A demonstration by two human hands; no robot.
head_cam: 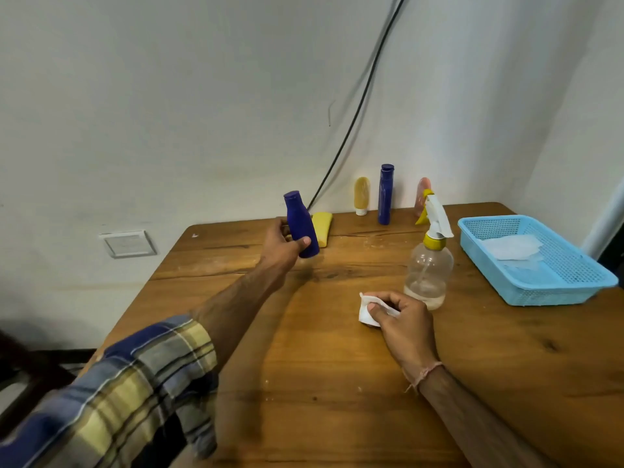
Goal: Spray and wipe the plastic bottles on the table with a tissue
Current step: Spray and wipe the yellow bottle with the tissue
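1. The left hand (282,246) is gripping a small dark-blue plastic bottle (301,224) by its lower body, tilted above the wooden table (304,366).
2. It's looking light, stiff, perhaps slippery.
3. The right hand (403,320) is pinching a crumpled white tissue (366,312) beside the clear spray bottle (429,271).

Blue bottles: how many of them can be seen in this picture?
2. One short dark blue bottle is held tilted in the left hand above the table. One tall slim blue bottle stands upright at the back by the wall. None seems hidden.

Blue mesh basket (553,292) at table's right edge; black cable (358,109) down wall.
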